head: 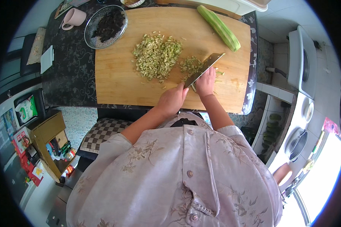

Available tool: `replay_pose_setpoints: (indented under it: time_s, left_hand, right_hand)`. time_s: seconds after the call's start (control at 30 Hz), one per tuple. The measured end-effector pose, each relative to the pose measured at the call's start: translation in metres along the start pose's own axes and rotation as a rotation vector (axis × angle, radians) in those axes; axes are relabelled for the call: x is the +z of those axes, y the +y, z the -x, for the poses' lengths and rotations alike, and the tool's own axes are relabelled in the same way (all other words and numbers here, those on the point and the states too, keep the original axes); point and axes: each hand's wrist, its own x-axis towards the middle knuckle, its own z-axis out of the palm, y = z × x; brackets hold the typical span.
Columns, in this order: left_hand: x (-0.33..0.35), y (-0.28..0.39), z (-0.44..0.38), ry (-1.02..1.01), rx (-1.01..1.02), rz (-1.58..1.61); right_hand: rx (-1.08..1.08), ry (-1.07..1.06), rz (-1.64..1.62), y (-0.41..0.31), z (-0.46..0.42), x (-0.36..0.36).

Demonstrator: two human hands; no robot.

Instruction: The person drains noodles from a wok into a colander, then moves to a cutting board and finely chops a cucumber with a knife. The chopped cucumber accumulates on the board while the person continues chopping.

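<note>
A wooden cutting board [116,85] lies before me. My left hand [173,98] grips the handle end of a cleaver [206,69], whose blade slants up to the right. Just right of the blade, my right hand [207,82] is pressed down with curled fingers on green vegetable strips [220,73]; its fingertips are partly hidden by the blade. Left of the blade lies a small heap of chopped green vegetable [191,64], with some bits on the blade. Farther left is a larger chopped heap [157,56]. A long peeled green gourd [219,28] lies at the board's upper right.
A wire mesh basket [86,35] with dark, ruffled food in it stands by the board's upper left corner. Beyond it are a pink mug [74,17] and a small bowl [136,4]. A white plastic container [238,6] stands behind the board. A checkered cushion [102,134] is below the table edge.
</note>
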Motion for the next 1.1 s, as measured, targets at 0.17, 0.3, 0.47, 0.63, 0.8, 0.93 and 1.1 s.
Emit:
replay_pose_setpoints:
  time_s: [0.17, 0.3, 0.47, 0.63, 0.8, 0.93, 1.1]
  left_hand:
    - [0.003, -0.023, -0.008, 0.048, 0.027, 0.241]
    - [-0.019, -0.006, 0.008, -0.028, 0.082, 0.257]
    - [-0.024, 0.001, 0.007, -0.062, 0.012, 0.096]
    - [-0.003, -0.009, -0.008, -0.024, 0.028, 0.119]
    - [-0.005, -0.014, -0.003, 0.084, 0.079, 0.295]
    - [-0.027, -0.006, 0.001, -0.04, 0.11, 0.232]
    - [-0.034, 0.002, -0.007, -0.125, 0.102, 0.126]
  right_hand:
    - [0.008, 0.012, -0.028, -0.001, -0.002, -0.003]
    - [0.056, -0.07, -0.041, -0.009, -0.001, -0.01]
    - [0.005, 0.016, 0.008, -0.014, -0.003, -0.008]
    - [-0.017, 0.037, -0.02, -0.017, -0.003, -0.012]
    - [-0.042, 0.029, -0.081, -0.009, -0.001, -0.011]
    - [-0.044, 0.065, -0.085, -0.015, -0.003, -0.014]
    - [-0.05, 0.064, -0.002, -0.009, -0.001, -0.008]
